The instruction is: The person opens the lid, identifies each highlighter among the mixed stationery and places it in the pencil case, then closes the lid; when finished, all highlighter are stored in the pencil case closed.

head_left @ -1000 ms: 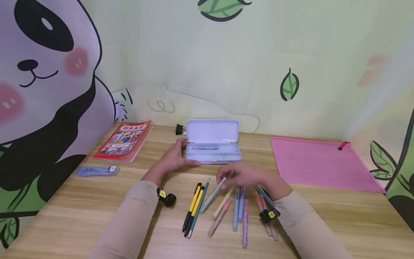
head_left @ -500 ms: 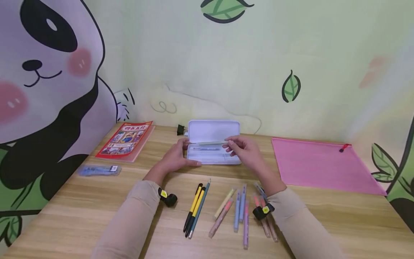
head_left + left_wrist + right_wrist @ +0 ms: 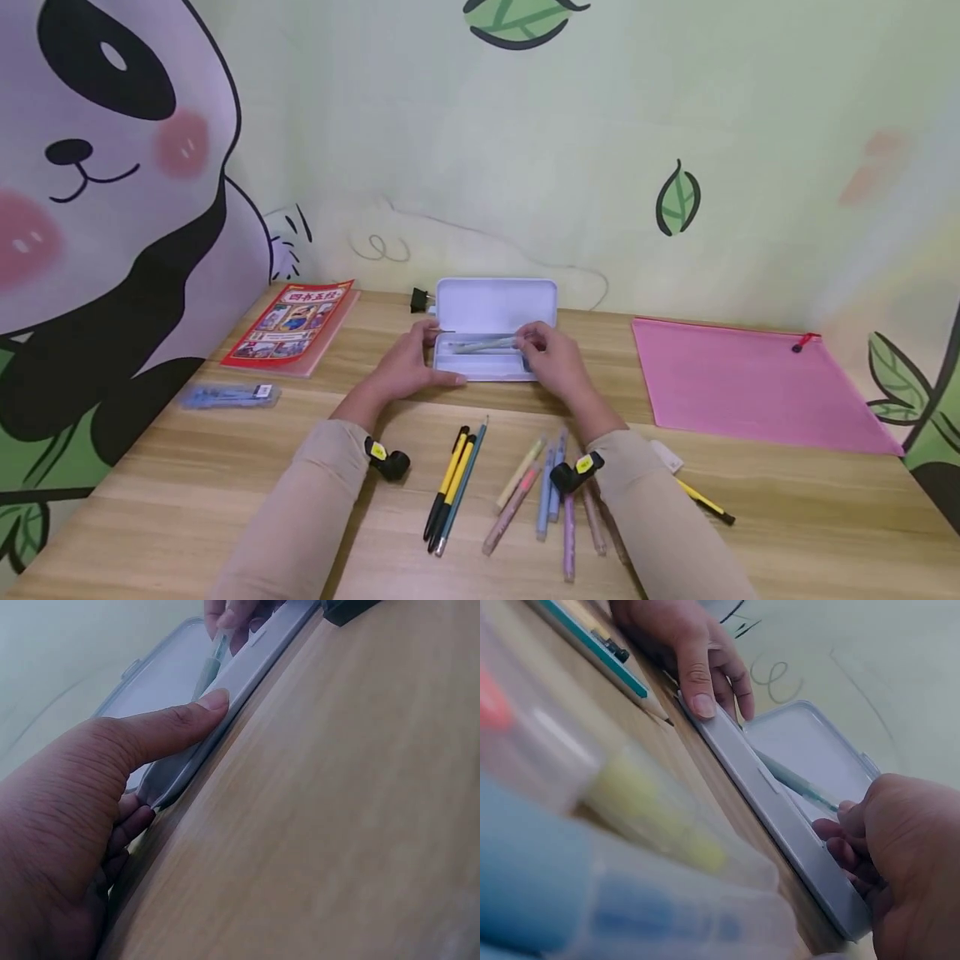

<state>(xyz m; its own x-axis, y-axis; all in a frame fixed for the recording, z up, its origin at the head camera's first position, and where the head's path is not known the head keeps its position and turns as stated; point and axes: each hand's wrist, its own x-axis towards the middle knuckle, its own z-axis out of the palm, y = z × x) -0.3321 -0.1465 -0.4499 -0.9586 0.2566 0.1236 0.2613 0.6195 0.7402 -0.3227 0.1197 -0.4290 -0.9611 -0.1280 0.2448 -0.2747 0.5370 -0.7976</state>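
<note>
At the back of the table an open pale lilac pencil case (image 3: 497, 303) stands with its lid raised. My left hand (image 3: 405, 360) holds its left end, thumb along the front edge and fingers round the side. Between thumb and fingers my right hand (image 3: 553, 357) pinches a pale green, partly clear pen (image 3: 487, 343), which lies low over the back compartment, slightly tilted. Seen from the right wrist, the pen (image 3: 789, 778) slants along the case just above its rim. Another pen in that compartment is mostly hidden under it.
Two yellow-and-black pens (image 3: 448, 482) and a teal pencil (image 3: 461, 492) lie in front. Beside them are several highlighters (image 3: 512, 508), some hidden under the right arm. A red booklet (image 3: 291, 323) and a blue packet (image 3: 231, 396) lie left, a pink zip pouch (image 3: 757, 383) right.
My right hand has picked the pale green pen up from the table, carried it up to the pencil case and lowered it into the back compartment. The left hand has stayed on the case.
</note>
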